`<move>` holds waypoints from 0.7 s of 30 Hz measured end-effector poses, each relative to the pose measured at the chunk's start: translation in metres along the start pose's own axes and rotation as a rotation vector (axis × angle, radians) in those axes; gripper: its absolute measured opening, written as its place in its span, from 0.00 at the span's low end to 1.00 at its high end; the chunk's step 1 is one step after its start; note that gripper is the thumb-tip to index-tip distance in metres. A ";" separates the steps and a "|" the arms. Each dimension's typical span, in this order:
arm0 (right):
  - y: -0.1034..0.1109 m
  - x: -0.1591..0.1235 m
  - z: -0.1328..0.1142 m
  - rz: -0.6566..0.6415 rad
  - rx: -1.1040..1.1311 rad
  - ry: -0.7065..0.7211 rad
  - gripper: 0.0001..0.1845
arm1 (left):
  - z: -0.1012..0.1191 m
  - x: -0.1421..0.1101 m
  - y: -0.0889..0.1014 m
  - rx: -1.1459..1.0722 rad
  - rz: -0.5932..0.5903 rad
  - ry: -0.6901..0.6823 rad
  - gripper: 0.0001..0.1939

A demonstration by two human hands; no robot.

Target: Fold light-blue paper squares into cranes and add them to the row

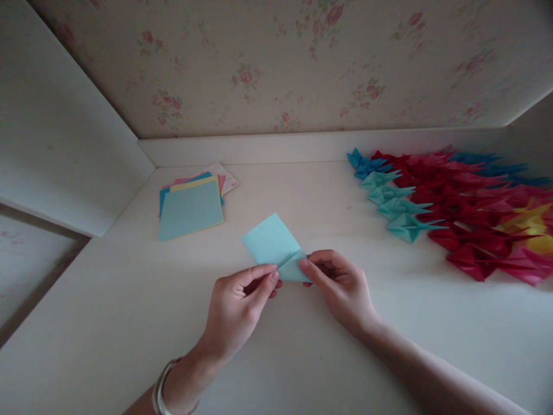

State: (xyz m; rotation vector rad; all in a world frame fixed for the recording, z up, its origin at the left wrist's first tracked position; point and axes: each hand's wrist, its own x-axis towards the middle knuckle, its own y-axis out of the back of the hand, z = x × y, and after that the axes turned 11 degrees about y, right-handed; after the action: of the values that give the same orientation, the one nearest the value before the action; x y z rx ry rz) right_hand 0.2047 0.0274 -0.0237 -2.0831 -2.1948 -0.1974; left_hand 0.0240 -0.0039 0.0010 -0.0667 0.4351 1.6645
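Turquoise paper (271,239), partly folded, is pinched at its near edge by our left hand (235,302) and at its right corner by our right hand (343,291); we judge its layers need matching before firm creasing, well out from the back edge of the desk (285,190).

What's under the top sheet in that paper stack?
Yellow paper, blue paper, pink paper and a whitish sheet peek out; the top sheet hides the rest.

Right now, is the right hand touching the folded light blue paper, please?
Touching. The head view shows it: the thumb of the right hand overlaps the right end of the folded light blue paper, with no gap between.
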 end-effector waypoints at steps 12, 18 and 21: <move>-0.001 0.000 0.002 0.023 0.079 -0.022 0.14 | -0.006 0.003 -0.001 -0.112 -0.007 0.049 0.13; -0.002 0.001 0.000 0.025 0.110 -0.066 0.16 | -0.005 0.004 -0.002 -0.236 -0.064 0.094 0.32; -0.002 0.002 -0.001 0.029 0.144 -0.088 0.16 | -0.003 0.004 -0.003 -0.304 -0.063 0.120 0.40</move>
State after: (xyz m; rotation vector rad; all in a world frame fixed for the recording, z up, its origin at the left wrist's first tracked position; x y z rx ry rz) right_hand 0.2031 0.0289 -0.0220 -2.0804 -2.1547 0.0544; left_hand 0.0253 -0.0007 -0.0039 -0.4029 0.2633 1.6582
